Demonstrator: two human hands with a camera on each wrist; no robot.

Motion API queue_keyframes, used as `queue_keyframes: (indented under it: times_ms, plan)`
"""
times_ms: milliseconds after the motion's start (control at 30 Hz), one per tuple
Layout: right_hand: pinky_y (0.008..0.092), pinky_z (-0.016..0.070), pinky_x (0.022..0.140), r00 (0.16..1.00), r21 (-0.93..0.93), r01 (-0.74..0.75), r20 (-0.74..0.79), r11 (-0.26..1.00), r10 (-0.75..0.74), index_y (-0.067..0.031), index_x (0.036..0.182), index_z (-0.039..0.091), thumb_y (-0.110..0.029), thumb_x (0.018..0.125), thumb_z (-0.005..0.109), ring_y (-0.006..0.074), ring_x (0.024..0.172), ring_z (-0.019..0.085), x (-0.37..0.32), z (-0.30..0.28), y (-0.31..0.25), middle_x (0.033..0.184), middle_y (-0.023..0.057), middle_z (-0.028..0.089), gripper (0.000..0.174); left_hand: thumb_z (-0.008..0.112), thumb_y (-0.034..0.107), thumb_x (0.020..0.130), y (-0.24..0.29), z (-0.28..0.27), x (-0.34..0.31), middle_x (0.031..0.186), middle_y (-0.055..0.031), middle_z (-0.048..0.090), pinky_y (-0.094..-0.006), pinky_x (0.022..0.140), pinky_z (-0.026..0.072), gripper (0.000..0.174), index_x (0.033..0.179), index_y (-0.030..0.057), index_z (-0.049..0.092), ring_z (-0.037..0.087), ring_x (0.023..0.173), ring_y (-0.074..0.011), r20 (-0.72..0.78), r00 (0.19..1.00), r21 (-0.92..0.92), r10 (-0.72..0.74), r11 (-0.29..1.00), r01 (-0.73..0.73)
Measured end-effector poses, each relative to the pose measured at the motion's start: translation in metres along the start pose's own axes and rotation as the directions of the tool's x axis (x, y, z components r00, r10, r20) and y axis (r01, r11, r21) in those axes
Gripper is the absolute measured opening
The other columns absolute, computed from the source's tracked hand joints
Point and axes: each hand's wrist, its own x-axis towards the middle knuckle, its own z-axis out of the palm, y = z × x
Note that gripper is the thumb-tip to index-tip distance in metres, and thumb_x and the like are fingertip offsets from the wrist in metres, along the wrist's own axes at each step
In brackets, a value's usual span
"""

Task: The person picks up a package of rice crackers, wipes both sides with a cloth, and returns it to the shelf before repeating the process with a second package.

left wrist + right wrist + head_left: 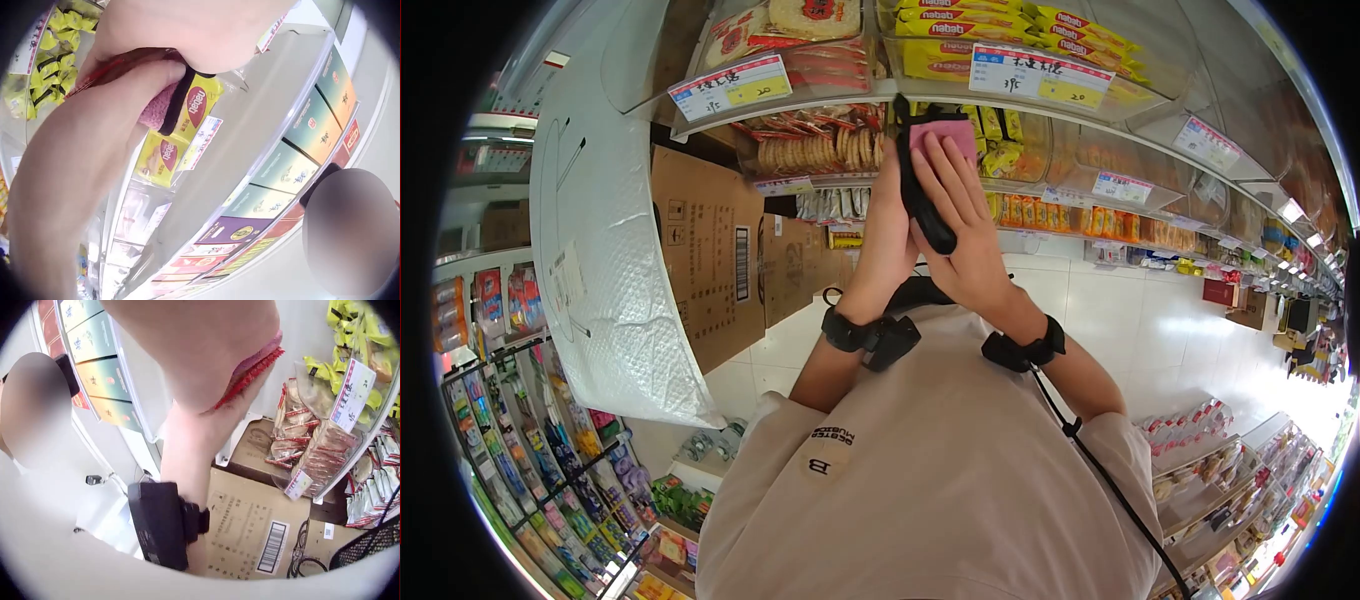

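Observation:
My two hands are held up together in front of the shelves, palms facing, with a pink fuzzy pad between them. It has a black edge and a long, rounded black strip; a red shaggy edge shows in the right wrist view. My right hand lies with straight fingers over the pink side. Its thumb extends along the pad in the left wrist view. My left hand presses flat from the other side, its fingers partly hidden behind the black strip.
Just beyond the hands are shelf bins with yellow nabati packets and wrapped round crackers. Cardboard boxes stand at left beside a silvery padded sheet. Gift boxes line a shelf, and another person is near it.

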Motion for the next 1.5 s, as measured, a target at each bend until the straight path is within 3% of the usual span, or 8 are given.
queue_keyframes:
  times_ms: [333,633,733,900,1033,1367,1467,1500]
  plan:
    - [0.0529,0.023,0.121,1.0,0.065,0.001,0.031,0.998,-0.003,-0.0093,0.144,0.052,-0.015,0.09,0.063,0.0379,0.145,0.034,0.0,0.01,0.006,0.151,0.0139,0.046,0.055,0.03,0.074,0.099,0.01,-0.006,0.002,0.139,-0.0112,0.055,-0.0373,0.106,0.0454,0.082,0.143,0.0065,0.046,0.056,0.126,-0.0206,0.074,0.995,0.002,-0.067,0.998,0.067]
    - [0.0514,0.0237,0.121,1.0,0.052,0.018,0.004,0.999,-0.018,-0.0096,0.148,0.049,-0.016,0.091,0.063,0.0386,0.146,0.033,0.01,0.011,0.014,0.155,0.0145,0.042,0.059,0.043,0.064,0.101,0.005,-0.005,0.012,0.135,-0.0074,0.059,-0.0375,0.106,0.0448,0.064,0.137,0.0112,0.052,0.057,0.125,-0.0209,0.025,1.0,-0.137,0.004,0.991,-0.001]
    - [0.0514,0.0218,0.122,0.988,0.052,0.068,0.137,0.996,-0.074,-0.0103,0.15,0.046,-0.017,0.091,0.063,0.0379,0.147,0.031,-0.008,0.01,0.002,0.157,0.0138,0.04,0.062,0.045,0.061,0.101,0.032,-0.004,0.012,0.112,-0.0075,0.069,-0.0364,0.098,0.0511,0.058,0.121,0.0094,0.062,0.066,0.104,-0.0218,-0.061,0.998,-0.173,0.029,0.984,-0.039]
    - [0.0501,0.0232,0.121,0.991,0.041,0.057,0.123,0.998,-0.062,-0.0097,0.153,0.042,-0.017,0.094,0.06,0.0376,0.146,0.033,0.004,0.007,0.022,0.159,0.0143,0.036,0.062,0.052,0.037,0.106,0.005,-0.018,0.021,0.119,-0.0044,0.067,-0.0347,0.095,0.0508,0.037,0.124,0.0071,0.062,0.064,0.108,-0.0157,-0.087,0.994,-0.117,0.061,0.991,-0.071]
    - [0.0453,0.0222,0.121,0.98,0.437,-0.163,-0.031,0.885,0.196,-0.0045,0.154,0.039,-0.013,0.099,0.054,0.0379,0.149,0.029,0.013,0.021,0.032,0.161,0.0171,0.032,0.057,0.043,0.039,0.109,0.002,0.002,0.01,0.125,-0.0044,0.064,-0.0347,0.099,0.0492,0.042,0.131,0.0057,0.056,0.061,0.113,-0.0153,-0.061,0.997,0.0,0.057,0.998,-0.057]
    - [0.0435,0.0174,0.123,0.997,0.279,-0.029,0.072,0.96,0.009,-0.0028,0.153,0.039,-0.017,0.101,0.053,0.035,0.153,0.021,0.006,0.017,0.023,0.163,0.0168,0.03,0.055,0.042,0.043,0.108,0.0,-0.013,0.023,0.117,-0.009,0.067,-0.0368,0.092,0.0536,0.045,0.122,0.0041,0.06,0.067,0.105,-0.0208,-0.184,0.967,-0.039,0.179,0.981,-0.189]
    - [0.0385,0.0209,0.122,0.959,0.671,-0.248,0.068,0.698,0.276,-0.0024,0.152,0.039,-0.023,0.105,0.051,0.0262,0.151,0.027,0.008,0.028,0.042,0.161,0.0166,0.034,0.052,0.044,0.044,0.108,0.001,-0.005,0.015,0.12,-0.0087,0.066,-0.0372,0.091,0.0543,0.046,0.123,0.0034,0.06,0.067,0.107,-0.0201,-0.151,0.973,0.081,0.173,0.983,-0.162]
    - [0.0328,0.0339,0.114,0.926,0.782,-0.305,0.11,0.543,0.361,-0.0022,0.15,0.041,-0.029,0.106,0.054,0.0172,0.138,0.043,0.013,0.018,0.032,0.15,0.0124,0.047,0.054,0.046,0.043,0.107,0.005,-0.003,0.012,0.118,-0.0091,0.067,-0.035,0.089,0.055,0.046,0.124,0.0025,0.059,0.068,0.105,-0.0188,-0.166,0.975,0.096,0.147,0.987,-0.132]
